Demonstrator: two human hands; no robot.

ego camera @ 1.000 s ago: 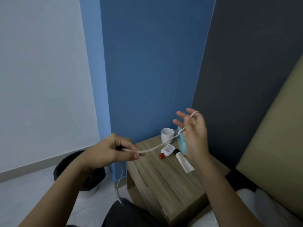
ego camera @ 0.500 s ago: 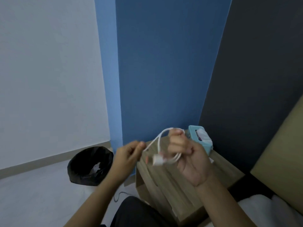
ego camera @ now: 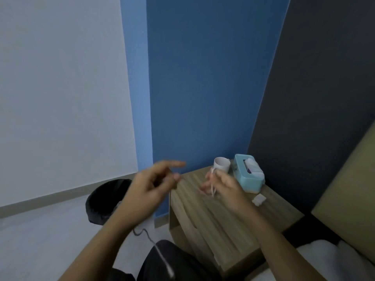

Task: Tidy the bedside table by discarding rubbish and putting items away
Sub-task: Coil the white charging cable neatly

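My right hand (ego camera: pixel 224 188) is over the wooden bedside table (ego camera: pixel 229 226), closed around short loops of a white cable (ego camera: pixel 213 186). My left hand (ego camera: pixel 155 185) hovers off the table's left edge, blurred, fingers apart and index finger stretched out, with no cable visible in it. A loose length of the white cable (ego camera: pixel 162 258) trails from behind my left forearm across my dark trouser leg. A white cup (ego camera: pixel 221 164) and a teal tissue box (ego camera: pixel 248 175) stand at the table's back. A small white crumpled scrap (ego camera: pixel 259 199) lies in front of the box.
A black-lined bin (ego camera: pixel 103 201) stands on the floor left of the table, against the blue wall. White bedding (ego camera: pixel 328 260) and a tan headboard (ego camera: pixel 355 189) are to the right. The pale floor stretches left of my legs.
My left hand has let go of the cable and spread its fingers. My right hand has dropped towards the table with the loops. The view has swung, so the cup shows again.
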